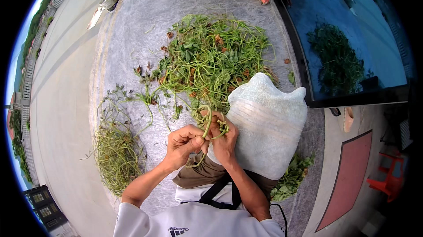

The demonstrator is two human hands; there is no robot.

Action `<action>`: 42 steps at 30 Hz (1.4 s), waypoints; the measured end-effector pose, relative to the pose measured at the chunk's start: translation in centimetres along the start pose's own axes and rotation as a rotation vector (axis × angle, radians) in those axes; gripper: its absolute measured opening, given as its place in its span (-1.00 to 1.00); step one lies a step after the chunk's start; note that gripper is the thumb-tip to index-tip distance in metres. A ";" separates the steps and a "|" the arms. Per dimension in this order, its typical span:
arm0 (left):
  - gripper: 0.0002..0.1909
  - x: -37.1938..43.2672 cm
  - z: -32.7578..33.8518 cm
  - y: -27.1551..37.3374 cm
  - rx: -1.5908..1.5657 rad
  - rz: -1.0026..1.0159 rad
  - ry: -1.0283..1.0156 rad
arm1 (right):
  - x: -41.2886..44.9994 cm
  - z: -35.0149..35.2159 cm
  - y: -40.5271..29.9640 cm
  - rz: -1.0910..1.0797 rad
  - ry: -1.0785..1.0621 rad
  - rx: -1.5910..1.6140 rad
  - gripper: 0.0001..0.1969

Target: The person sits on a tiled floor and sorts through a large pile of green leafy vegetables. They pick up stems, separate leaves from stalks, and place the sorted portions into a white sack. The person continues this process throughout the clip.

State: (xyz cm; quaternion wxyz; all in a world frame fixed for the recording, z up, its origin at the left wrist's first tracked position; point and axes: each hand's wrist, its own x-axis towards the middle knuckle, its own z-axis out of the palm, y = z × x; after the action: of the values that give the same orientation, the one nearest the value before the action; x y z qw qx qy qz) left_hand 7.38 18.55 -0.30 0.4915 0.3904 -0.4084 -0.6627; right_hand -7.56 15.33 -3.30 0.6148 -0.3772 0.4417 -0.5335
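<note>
A green vine stem [208,125] is pinched between the thumb and fingers of my left hand [183,145]. Its upper end curls over, and the lower end loops down above my lap. My right hand [225,139] grips the same vine close by, with a small curled tangle at its fingers; the exact hold of its fingertips is partly hidden. Just beyond both hands lies a large heap of leafy green vines [211,58], mixed with some brown dried leaves. A pale towel [264,124] covers my knee beside the right hand.
Bare trimmed stems [119,157] are piled to the left, and picked leaves [292,179] to the right. A glass door [350,38] reflects the heap. Farther off are a bucket [108,0], a red stool [388,177] and a red mat [347,177].
</note>
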 end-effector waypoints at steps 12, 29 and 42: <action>-0.77 -0.9 0.0 -0.3 -0.048 -0.123 -0.082 | 0.1 -1.8 1.7 0.303 -0.299 0.582 -0.64; -0.63 6.1 -5.1 3.4 0.333 -0.591 -0.137 | -0.7 -0.1 3.3 -0.595 -0.369 -0.640 -0.72; -0.72 9.4 -8.6 5.1 0.298 -0.134 0.133 | -1.9 1.4 4.2 -0.290 -0.155 -0.438 -0.86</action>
State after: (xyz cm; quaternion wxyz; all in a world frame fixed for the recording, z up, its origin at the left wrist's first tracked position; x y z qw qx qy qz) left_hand 14.99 7.18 0.26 0.4087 0.5283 -0.4417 -0.5990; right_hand -4.97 17.84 -6.54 0.4678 -0.6001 0.4398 -0.4771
